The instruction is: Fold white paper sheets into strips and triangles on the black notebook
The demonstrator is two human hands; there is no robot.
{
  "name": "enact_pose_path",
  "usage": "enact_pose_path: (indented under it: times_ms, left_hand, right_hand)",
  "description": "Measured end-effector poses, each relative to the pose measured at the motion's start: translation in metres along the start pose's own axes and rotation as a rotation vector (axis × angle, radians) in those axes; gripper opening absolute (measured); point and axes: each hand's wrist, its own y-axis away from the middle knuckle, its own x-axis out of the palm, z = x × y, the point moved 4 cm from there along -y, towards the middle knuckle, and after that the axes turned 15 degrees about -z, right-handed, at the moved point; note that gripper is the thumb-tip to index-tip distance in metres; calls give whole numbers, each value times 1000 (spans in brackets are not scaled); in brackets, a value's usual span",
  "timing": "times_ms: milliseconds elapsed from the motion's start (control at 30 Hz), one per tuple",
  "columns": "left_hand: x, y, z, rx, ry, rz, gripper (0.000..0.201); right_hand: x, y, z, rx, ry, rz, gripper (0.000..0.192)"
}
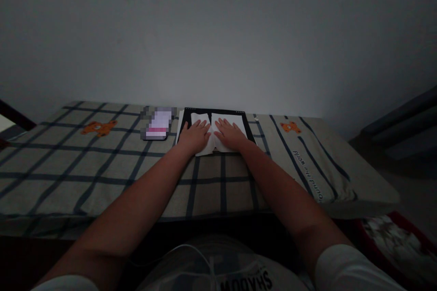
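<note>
Lying spread, the left hand (197,136) and right hand (231,135) should press evenly on the white paper (236,118) directly beneath them, atop the black pad (250,131).

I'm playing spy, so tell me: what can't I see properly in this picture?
- White paper, head view: partly hidden by the left hand and the right hand.
- Phone, head view: its screen is blurred into blocks.
- Red container, head view: cut off by the right edge, its contents too dim to name.
</note>
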Motion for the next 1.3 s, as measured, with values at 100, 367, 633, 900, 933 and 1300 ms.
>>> enact_pose_path:
  times_ms: [100, 367, 633, 900, 933, 1300]
  left_hand:
    - [-4, -2, 1, 45, -6, -79, 47]
    - [-8, -6, 0, 168, -6, -104, 39]
    - [-3, -3, 0, 177, -2, -38, 44]
    - [-4, -2, -2, 163, -11, 16, 44]
    - [-4, -3, -2, 162, -12, 20, 44]
    - [0, -2, -2, 128, -15, 1, 46]
  right_hand:
    - [0, 0, -3, -7, -5, -8, 61]
    - [-10, -1, -4, -48, 21, -80, 58]
    - [-10, 0, 3, -86, 0, -46, 54]
    - [-2, 1, 4, -57, -18, -25, 57]
    - [-2, 1, 5, -49, -17, -20, 57]
    - [0, 1, 8, -5, -13, -11, 56]
